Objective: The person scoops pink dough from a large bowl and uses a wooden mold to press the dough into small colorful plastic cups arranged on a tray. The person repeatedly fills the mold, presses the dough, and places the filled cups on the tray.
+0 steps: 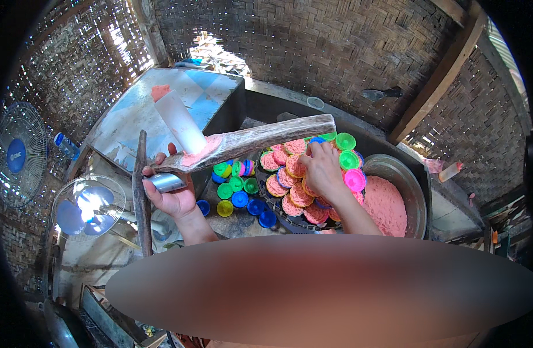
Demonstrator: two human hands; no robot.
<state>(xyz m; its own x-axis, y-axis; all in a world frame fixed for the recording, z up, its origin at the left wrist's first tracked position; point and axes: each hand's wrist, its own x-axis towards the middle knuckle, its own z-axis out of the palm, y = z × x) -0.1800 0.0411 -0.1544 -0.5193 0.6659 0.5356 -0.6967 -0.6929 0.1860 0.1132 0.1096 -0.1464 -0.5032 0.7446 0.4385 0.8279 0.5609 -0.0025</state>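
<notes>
In the head view, your left hand (179, 200) is closed around a smooth, shiny metal cylinder (167, 182), its thumb in front; some fingers are partly hidden behind a weathered wooden bar (278, 136). A slimmer rough stick (141, 203) crosses the bar's near end. A matte white tube (179, 119) leans up from the bar, with moist pink paste (204, 152) smeared at its base and a ragged pink lump (160, 91) at its top end.

Your right hand (324, 171) is bent down over crumbly, round pink cakes (297, 196); its fingertips are partly hidden, so you cannot tell whether they are apart or pinching.

A large blurred oval (324, 290) covers the lower part, cutting off your right forearm and the near edge of the dark round tray (273, 204).

That tray is heaped with the cakes in bright fluted cups (347, 158). Just right of it, a round metal basin (416, 200) holds grainy pink dough (385, 200). Blue, green and yellow cups (240, 199) stand left of the tray.
</notes>
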